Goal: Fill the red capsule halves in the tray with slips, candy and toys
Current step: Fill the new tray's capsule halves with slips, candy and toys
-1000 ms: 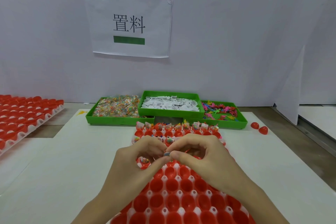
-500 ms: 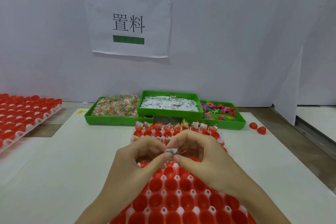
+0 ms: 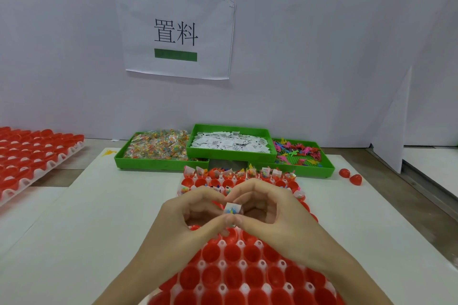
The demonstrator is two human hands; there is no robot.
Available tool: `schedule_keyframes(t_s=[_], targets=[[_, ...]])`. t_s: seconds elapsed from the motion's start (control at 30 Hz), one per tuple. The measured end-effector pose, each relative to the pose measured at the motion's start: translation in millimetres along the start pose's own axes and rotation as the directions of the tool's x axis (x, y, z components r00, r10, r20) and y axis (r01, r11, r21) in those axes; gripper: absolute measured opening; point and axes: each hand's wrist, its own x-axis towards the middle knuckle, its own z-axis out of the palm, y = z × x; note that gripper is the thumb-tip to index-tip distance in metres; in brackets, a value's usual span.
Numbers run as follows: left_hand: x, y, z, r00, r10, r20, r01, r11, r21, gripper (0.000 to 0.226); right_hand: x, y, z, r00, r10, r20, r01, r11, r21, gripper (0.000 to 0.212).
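- spare tray (image 3: pixel 37 156) far left: red halves, well apart from both hands, not in play.
- candy bin (image 3: pixel 158 148), slip bin (image 3: pixel 230 142), toy bin (image 3: pixel 300 156): green, in a row at the back, beyond the far edge of the working tray. Slip bin sits raised over the other two.
- working tray (image 3: pixel 247 277): dead ahead, long axis running away from the person. Far row of red capsule halves (image 3: pixel 238 174) already has slips and candy poking out; second row looks partly filled; near rows look empty.
- left hand (image 3: pixel 183 220): thumb and forefinger curled, pinching the left side of a small candy packet (image 3: pixel 231 210).
- candy packet: clear/white with coloured bits inside, held between both hands' fingertips, above the tray around the third or fourth row. Touches no cup.
- right hand (image 3: pixel 275 215): mirror pose, thumb and forefinger pinching the packet's right side. Other fingers curled; can't tell if they hold anything.
- key relation: next empty cups lie straight below and slightly toward the person from the packet. Both hands about equally near. My read: a short drop down, no reach sideways.
- risk, as a guess: packet snags on a cup rim, or lands in an already filled cup just beyond.
- loose red halves (image 3: pixel 350 176): two on the table right of the toy bin, well apart from the hands.
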Motion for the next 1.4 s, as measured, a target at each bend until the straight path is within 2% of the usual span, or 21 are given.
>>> schedule_keyframes(t_s=[0.17, 0.23, 0.3, 0.43, 0.57, 0.63, 0.7, 0.77, 0.8, 0.97, 1.07, 1.2, 1.37, 1.4], targets=[[0.8, -1.9, -2.3, 1.000, 0.017, -0.013, -0.017, 0.999, 0.049, 0.018, -1.5, -3.8, -5.3, 0.998, 0.022, 0.050, -0.020, 0.999, -0.040, 0.023], [1.0, -4.0, -2.9, 0.999, 0.020, -0.030, -0.017, 0.997, 0.080, 0.016, 2.6, -4.8, -14.7, 1.000, 0.022, -0.017, -0.023, 0.995, -0.095, 0.023], [1.4, -5.7, -3.6, 0.999, 0.013, -0.053, -0.008, 0.995, 0.095, 0.015, 13.5, -1.2, -31.1, 0.988, 0.021, -0.151, -0.055, 0.974, -0.222, 0.018], [4.1, -8.0, -6.7, 0.989, -0.020, -0.145, 0.024, 0.999, 0.025, 0.013, 46.2, 28.5, -81.1, 0.941, 0.050, -0.334, -0.232, 0.814, -0.533, 0.009], [7.5, -9.8, -10.1, 0.978, -0.026, -0.208, 0.028, 1.000, 0.006, 0.012, 68.7, 69.9, -132.8, 0.887, 0.081, -0.454, -0.391, 0.654, -0.647, 0.019], [8.4, -10.6, -10.9, 0.977, -0.027, -0.212, 0.030, 1.000, 0.010, 0.013, 74.4, 86.9, -148.1, 0.907, 0.127, -0.401, -0.398, 0.567, -0.721, 0.032], [8.1, -11.6, -11.6, 0.978, -0.031, -0.209, 0.033, 0.999, 0.008, 0.014, 79.1, 99.4, -153.6, 0.933, 0.243, -0.264, -0.355, 0.515, -0.780, 0.043], [7.8, -12.7, -13.0, 0.980, -0.034, -0.198, 0.037, 0.999, 0.011, 0.016, 82.4, 107.4, -154.3, 0.932, 0.321, -0.166, -0.317, 0.505, -0.803, 0.046], [8.1, -13.0, -13.3, 0.981, -0.030, -0.192, 0.035, 0.999, 0.018, 0.016, 84.2, 109.6, -155.8, 0.936, 0.311, -0.164, -0.310, 0.510, -0.803, 0.044], [9.7, -12.4, -12.8, 0.979, -0.029, -0.203, 0.037, 0.999, 0.034, 0.013, 89.4, 105.2, -169.1, 0.951, 0.179, -0.251, -0.309, 0.576, -0.757, 0.012], [8.7, -10.0, -12.8, 0.980, -0.016, -0.199, 0.028, 0.998, 0.053, 0.013, 87.0, 104.9, -172.9, 0.943, 0.169, -0.288, -0.331, 0.587, -0.739, 0.018], [8.7, -8.9, -13.2, 0.980, -0.014, -0.199, 0.027, 0.998, 0.061, 0.013, 83.9, 112.1, -173.2, 0.931, 0.090, -0.355, -0.345, 0.541, -0.767, 0.012], [9.1, -10.0, -15.1, 0.981, -0.019, -0.195, 0.034, 0.997, 0.075, 0.012, 80.2, 122.6, -173.6, 0.908, 0.055, -0.416, -0.376, 0.548, -0.747, 0.009], [9.0, -10.2, -15.1, 0.981, -0.021, -0.195, 0.036, 0.996, 0.076, 0.012, 79.5, 124.3, -173.4, 0.903, 0.051, -0.427, -0.381, 0.552, -0.741, 0.015]])
